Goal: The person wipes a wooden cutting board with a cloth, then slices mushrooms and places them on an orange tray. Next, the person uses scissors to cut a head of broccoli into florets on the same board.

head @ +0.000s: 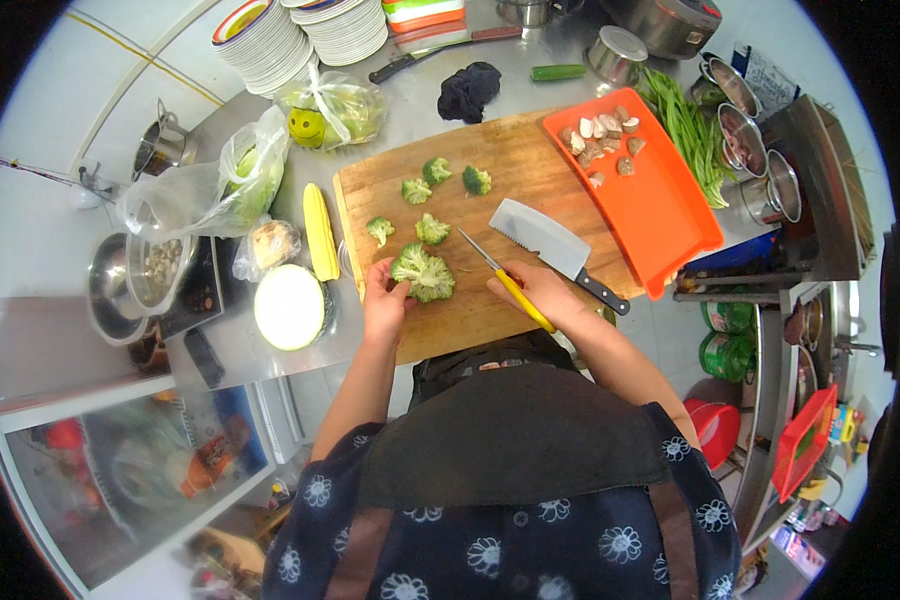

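Observation:
My left hand (pixel 387 300) grips a broccoli head (pixel 424 274) by its left side, low over the near part of a wooden cutting board (pixel 495 157). In my right hand (pixel 540 291) is a small pointed knife (pixel 523 298) with a yellow handle. Its blade points up and left, apart from the broccoli head. Several cut broccoli florets (pixel 433 229) lie on the board beyond my left hand. A cleaver (pixel 544 238) with a black handle and a partly serrated edge rests on the board, just beyond my right hand.
An orange tray (pixel 645 202) with mushroom pieces (pixel 607 139) overlaps the board's right side. Left of the board are a corn cob (pixel 319 232), a cut white-fleshed gourd (pixel 290 306) and bagged vegetables (pixel 251 165). Behind lie a black cloth (pixel 469 91) and a long knife (pixel 442 52).

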